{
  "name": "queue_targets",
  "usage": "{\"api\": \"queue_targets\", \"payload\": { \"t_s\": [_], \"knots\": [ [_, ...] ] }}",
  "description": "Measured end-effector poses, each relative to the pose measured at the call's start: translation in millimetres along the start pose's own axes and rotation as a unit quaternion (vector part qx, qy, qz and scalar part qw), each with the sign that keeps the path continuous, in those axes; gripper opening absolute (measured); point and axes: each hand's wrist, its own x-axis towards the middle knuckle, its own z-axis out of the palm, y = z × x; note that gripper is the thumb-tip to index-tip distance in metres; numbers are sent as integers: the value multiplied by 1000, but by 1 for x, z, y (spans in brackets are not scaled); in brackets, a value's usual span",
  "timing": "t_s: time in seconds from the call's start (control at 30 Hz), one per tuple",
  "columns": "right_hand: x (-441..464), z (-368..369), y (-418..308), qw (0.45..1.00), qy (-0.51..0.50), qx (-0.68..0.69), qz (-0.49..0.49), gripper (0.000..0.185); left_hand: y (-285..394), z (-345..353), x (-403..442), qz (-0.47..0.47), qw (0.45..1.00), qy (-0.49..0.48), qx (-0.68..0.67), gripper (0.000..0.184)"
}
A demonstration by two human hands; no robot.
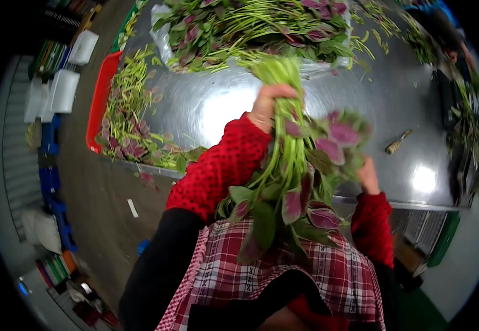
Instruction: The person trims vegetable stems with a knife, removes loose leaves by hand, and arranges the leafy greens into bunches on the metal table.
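Observation:
A bunch of amaranth (292, 160) with pale green stems and green-purple leaves hangs leaves-down in front of my chest. My left hand (272, 103) is closed around its stems, near the cut ends at the top. Beside the leaves on the right is my right hand (367, 175), its fingers mostly hidden behind blurred foliage. Whether that hand grips any of the leaves cannot be made out. A large heap of amaranth (261, 27) lies on clear plastic at the far side of the metal table (195, 105).
Loose stems and leaves (132, 121) lie along the table's left side, by a red tray edge (102, 99). A small tan-handled tool (398, 142) rests at the right. Another person's hand (467, 55) shows at the far right. White boxes (64, 91) stand at the left.

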Motion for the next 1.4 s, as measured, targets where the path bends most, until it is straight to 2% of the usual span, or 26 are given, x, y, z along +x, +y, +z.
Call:
{"api": "queue_targets", "payload": {
  "t_s": [0.07,0.13,0.17,0.23,0.27,0.3,0.33,0.43,0.5,0.57,0.6,0.63,0.67,0.73,0.8,0.83,0.9,0.93,1.0,1.03,1.07,1.13,1.23,1.27,1.33,1.4],
  "knots": [
    [-21,16,-6,981,-118,-43,146,22,-15,-31,-11,-23,997,45,50,11],
    [-36,59,-32,951,-105,-290,-29,24,29,-67,-47,-79,990,112,25,13],
    [-31,77,-50,958,-163,-236,-31,29,64,-92,-74,-105,985,131,36,17],
    [-19,143,-80,950,-300,87,-21,30,127,-119,-119,-17,952,249,174,27],
    [-15,183,-79,924,-345,157,-47,37,154,-107,-143,38,912,330,239,33],
    [-13,205,-104,925,-349,97,-111,38,185,-99,-160,57,900,326,285,38],
    [-10,216,-127,920,-350,39,-174,39,211,-104,-173,130,870,306,364,40],
    [-2,206,-148,914,-311,67,-251,39,251,-60,-193,184,824,295,447,42],
    [22,192,-128,930,-314,81,-172,38,257,-42,-190,161,766,302,544,41],
    [36,169,-129,948,-287,104,-85,37,227,6,-161,104,813,263,509,32],
    [41,158,-134,953,-270,124,-53,37,210,20,-140,82,806,245,533,23],
    [45,152,-136,946,-252,206,-9,35,183,34,-116,36,843,274,462,19],
    [46,144,-142,941,-231,245,22,40,160,15,-80,28,795,248,553,19],
    [48,135,-136,937,-160,305,52,49,97,26,-21,40,773,248,583,33],
    [51,132,-120,941,-115,308,78,55,35,-13,48,-40,727,240,642,47],
    [52,128,-113,944,-123,290,100,55,19,-14,59,-40,732,226,641,47],
    [47,126,-106,979,-89,184,18,57,-8,-11,72,-49,673,299,674,50],
    [45,128,-107,983,-82,165,-11,58,-8,-24,81,-55,702,259,661,57],
    [46,127,-106,982,-65,175,-15,61,4,-31,81,-94,704,202,675,78],
    [50,121,-109,989,-71,133,-3,63,23,-15,66,-100,707,178,677,108],
    [55,116,-110,993,-76,90,6,66,37,-18,65,-134,661,183,716,124],
    [62,115,-97,996,-47,72,-15,69,72,-35,47,-83,659,144,733,119],
    [67,111,-100,999,-20,17,-26,69,112,-37,27,-159,551,118,811,109],
    [66,112,-107,999,-20,-23,-9,68,115,-27,18,-206,518,109,823,97],
    [60,128,-113,997,-25,-68,11,67,93,-60,7,-252,526,76,809,84],
    [46,147,-120,995,-76,-39,61,64,79,-45,-11,-368,575,48,729,74]
  ]
}}
